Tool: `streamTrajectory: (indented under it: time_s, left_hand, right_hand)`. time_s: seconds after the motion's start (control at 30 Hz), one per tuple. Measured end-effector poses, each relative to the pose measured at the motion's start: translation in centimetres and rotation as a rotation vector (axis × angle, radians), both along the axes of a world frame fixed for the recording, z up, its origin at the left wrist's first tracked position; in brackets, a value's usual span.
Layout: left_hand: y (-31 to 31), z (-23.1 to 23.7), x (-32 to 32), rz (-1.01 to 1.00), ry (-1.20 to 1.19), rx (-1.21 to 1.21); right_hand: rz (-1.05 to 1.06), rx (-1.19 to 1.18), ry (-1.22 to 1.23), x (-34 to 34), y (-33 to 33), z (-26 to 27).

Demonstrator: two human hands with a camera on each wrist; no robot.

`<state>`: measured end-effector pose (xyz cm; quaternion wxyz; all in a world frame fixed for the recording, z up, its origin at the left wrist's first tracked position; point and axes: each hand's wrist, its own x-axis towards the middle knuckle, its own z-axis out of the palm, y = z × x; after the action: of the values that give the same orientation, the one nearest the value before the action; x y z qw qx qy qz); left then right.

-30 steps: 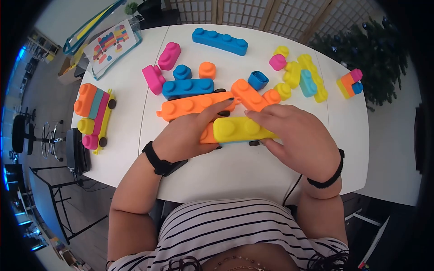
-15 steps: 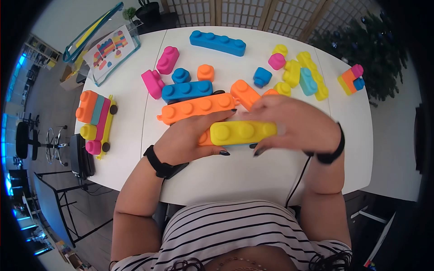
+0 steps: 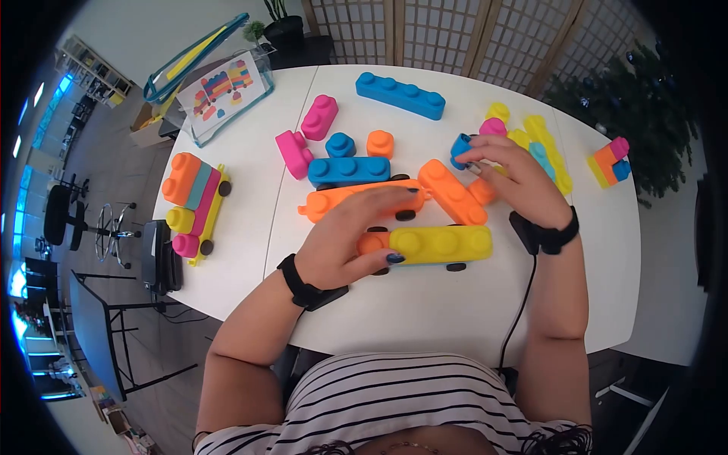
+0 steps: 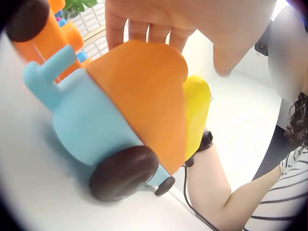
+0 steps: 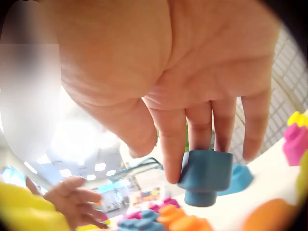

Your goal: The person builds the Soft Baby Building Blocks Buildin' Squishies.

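Note:
My left hand (image 3: 334,239) hovers at the left end of a wheeled vehicle, fingers stretched over it and thumb apart. That vehicle carries an orange block (image 4: 149,91) and a long yellow brick (image 3: 444,244) on a light-blue wheeled base (image 4: 86,122). Further out, fingertips of my right hand (image 3: 527,178) touch a small single-stud blue block (image 3: 459,152). In the right wrist view this blue block (image 5: 207,171) is tipped with its stud pointing down. The fingers there run straight, and the thumb stands off from it.
Close beyond the vehicle lie an orange wheeled base (image 3: 326,203), a long blue brick (image 3: 349,171) and an orange brick (image 3: 453,191). Pink bricks (image 3: 294,154) sit left, yellow bricks (image 3: 561,163) right. An assembled wheeled toy (image 3: 199,208) stands at left; a cable (image 3: 519,311) crosses the near edge.
My right hand has left the yellow brick and reached forward to the blue block, which is now tipped over. My left hand has eased off the orange block.

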<state>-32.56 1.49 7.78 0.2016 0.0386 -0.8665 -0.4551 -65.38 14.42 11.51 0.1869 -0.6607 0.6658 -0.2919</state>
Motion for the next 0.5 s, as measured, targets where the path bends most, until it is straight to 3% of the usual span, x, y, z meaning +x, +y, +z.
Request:
streamTrajectory:
  time_s: [0.03,0.1,0.17,0.27,0.5]
  left_hand:
    - [0.1,0.4,-0.1,0.089,0.064,-0.093]
    - [0.4,0.5,-0.4,0.182,0.128,-0.183]
    - [0.6,0.3,-0.7,0.266,0.348,-0.302]
    - [0.3,-0.3,0.1,0.200,0.387,-0.292]
    - [-0.9,1.3,1.1,0.208,0.457,-0.240]
  right_hand:
    - [0.001,-0.002,0.000,0.5,0.5,0.9]
    - [0.230,-0.158,-0.186,2.2,1.4,3.3]
    - [0.465,-0.103,-0.288,4.7,2.3,5.3]
    - [0.632,0.090,-0.385,7.6,3.1,6.0]
    - [0.545,-0.029,-0.298,7.6,3.5,5.9]
